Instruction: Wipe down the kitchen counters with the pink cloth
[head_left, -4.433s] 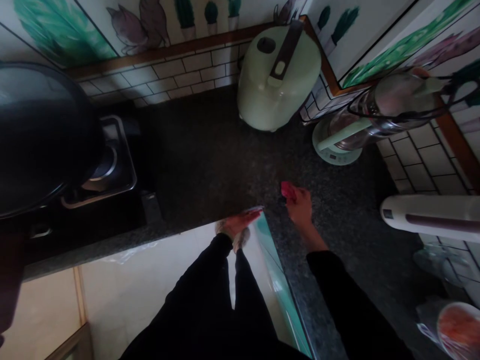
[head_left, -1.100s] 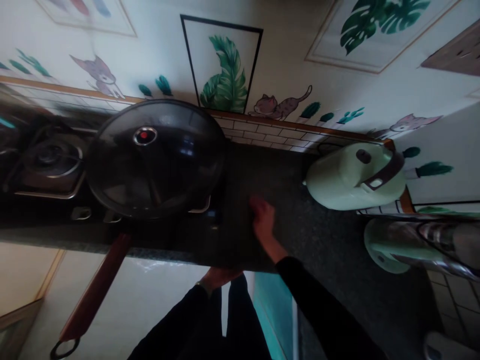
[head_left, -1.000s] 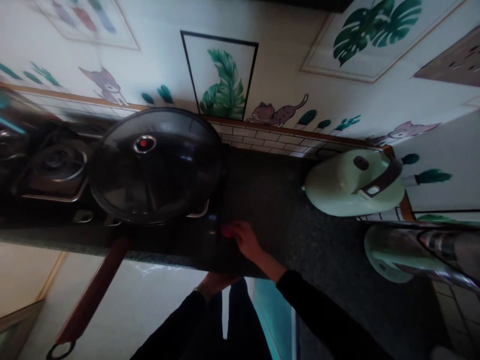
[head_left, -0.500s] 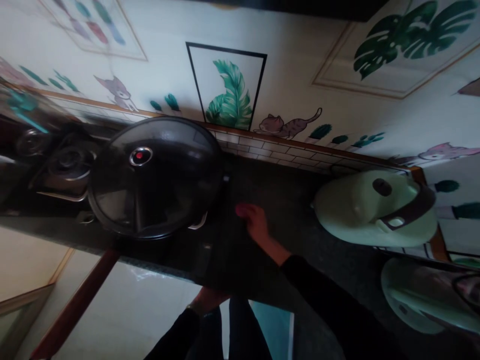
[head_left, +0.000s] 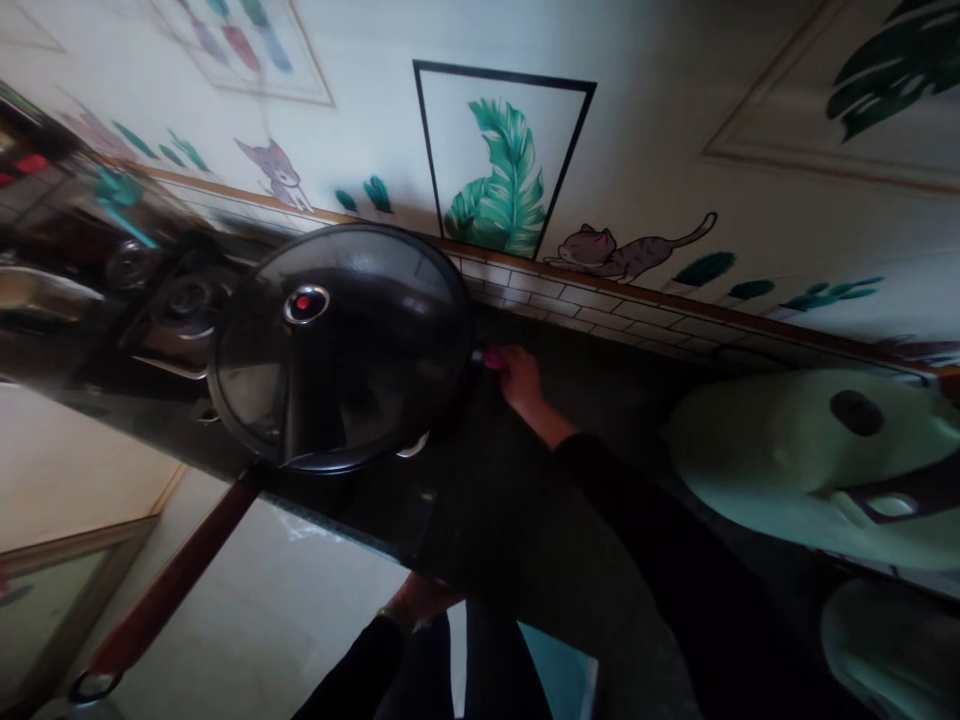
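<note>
A large wok with a dark, shiny lid [head_left: 375, 350] sits on the stove, a red dot on the lid's silver-rimmed knob [head_left: 306, 304]. Its long reddish-brown handle [head_left: 180, 570] reaches out past the counter edge. At the wok's right side, my right hand [head_left: 520, 378] is closed on a small pink thing [head_left: 493, 358], too dark and blurred to name. That pink thing meets the short stub [head_left: 478, 355] on the wok's rim, apparently touching it. My left hand [head_left: 426, 600] is low by the counter's front edge, its fingers hidden in shadow.
A green appliance [head_left: 787, 450] with a dark handle stands on the counter at right, another pale green item [head_left: 885, 640] nearer me. Left of the wok is a second burner [head_left: 187, 305]. The patterned wall [head_left: 645, 100] rises behind the counter.
My right hand has moved away from me with the pink thing, up to the stub on the wok's side. The view has shifted left. My left hand stays by the counter edge.
</note>
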